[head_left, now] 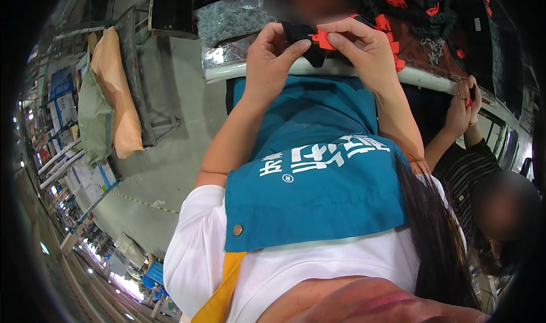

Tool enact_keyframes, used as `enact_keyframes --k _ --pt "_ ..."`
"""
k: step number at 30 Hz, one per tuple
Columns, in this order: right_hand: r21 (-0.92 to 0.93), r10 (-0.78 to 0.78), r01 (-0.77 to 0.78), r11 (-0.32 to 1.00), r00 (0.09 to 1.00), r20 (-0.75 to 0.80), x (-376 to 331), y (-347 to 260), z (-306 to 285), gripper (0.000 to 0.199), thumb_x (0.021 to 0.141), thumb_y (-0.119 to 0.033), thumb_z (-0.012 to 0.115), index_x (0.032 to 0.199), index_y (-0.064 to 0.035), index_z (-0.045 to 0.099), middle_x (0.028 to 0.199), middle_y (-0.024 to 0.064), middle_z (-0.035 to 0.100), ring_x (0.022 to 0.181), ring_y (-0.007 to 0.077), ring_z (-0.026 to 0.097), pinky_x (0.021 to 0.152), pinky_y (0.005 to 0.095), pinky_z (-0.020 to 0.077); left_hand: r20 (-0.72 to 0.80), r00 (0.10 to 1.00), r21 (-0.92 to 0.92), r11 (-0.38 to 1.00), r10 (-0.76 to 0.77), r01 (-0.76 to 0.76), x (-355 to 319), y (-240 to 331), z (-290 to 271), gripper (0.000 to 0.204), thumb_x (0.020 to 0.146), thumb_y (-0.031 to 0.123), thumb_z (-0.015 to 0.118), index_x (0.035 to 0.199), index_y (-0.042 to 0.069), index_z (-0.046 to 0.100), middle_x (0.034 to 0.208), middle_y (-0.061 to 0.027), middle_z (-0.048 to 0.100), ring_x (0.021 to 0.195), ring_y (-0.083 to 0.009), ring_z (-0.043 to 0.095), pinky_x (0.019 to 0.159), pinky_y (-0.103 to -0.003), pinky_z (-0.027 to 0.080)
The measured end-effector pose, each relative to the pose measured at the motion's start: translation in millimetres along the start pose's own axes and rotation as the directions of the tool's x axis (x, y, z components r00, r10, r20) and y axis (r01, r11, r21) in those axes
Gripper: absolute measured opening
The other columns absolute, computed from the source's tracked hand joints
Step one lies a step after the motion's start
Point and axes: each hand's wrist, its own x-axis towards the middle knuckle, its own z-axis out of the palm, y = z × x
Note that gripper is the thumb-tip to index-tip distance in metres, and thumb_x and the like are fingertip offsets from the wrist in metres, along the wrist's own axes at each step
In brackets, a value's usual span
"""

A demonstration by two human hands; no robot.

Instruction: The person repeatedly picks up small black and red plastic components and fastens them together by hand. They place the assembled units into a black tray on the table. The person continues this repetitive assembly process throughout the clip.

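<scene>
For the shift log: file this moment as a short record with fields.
left hand: pinches a black part
right hand: pinches a red clip against the black part
bench edge: white, just beyond the hands
on bench: more red clips, clear bag of dark parts
co-worker's hands: at the right, holding something small and red

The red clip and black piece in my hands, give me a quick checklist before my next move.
1. Left hand pinches the black piece: ok.
2. Right hand fingertips on the red clip: ok.
3. Clip fully seated on the black piece: cannot tell, fingers hide the joint.
4. Work held above the white table edge, over the blue apron: ok.
5. More red clips on the table near the right hand: ok.
6. Co-worker's hands apart from yours: ok.
</scene>
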Motion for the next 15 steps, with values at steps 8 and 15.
enact_keyframes --k 8,15 --pt "-0.207 -0.018 0.016 0.978 1.0 -0.01 -3.2 -5.4 0.2 0.012 0.085 0.0 0.062 0.097 -0.0008 0.066 0.09 0.0049 0.067 0.08 0.0097 0.062 0.072 0.0221 0.0497 -0.014 1.0 0.035 0.999 0.003 -0.002 -0.5 1.6 0.4 0.022 0.083 0.004 0.068 0.101 0.001 0.057 0.093 -0.0044 0.065 0.086 -0.0092 0.06 0.079 -0.023 0.049" --pt "-0.341 -0.176 0.206 0.917 0.978 0.116 0.0 -5.1 -8.7 0.009 0.082 0.003 0.064 0.09 0.0016 0.066 0.088 0.0059 0.067 0.078 0.0116 0.064 0.069 0.0228 0.052 0.067 0.996 0.101 0.994 -0.052 0.045 0.9 5.0 -4.9 0.021 0.082 0.004 0.069 0.099 0.002 0.058 0.091 -0.0041 0.066 0.085 -0.0086 0.061 0.078 -0.023 0.05"
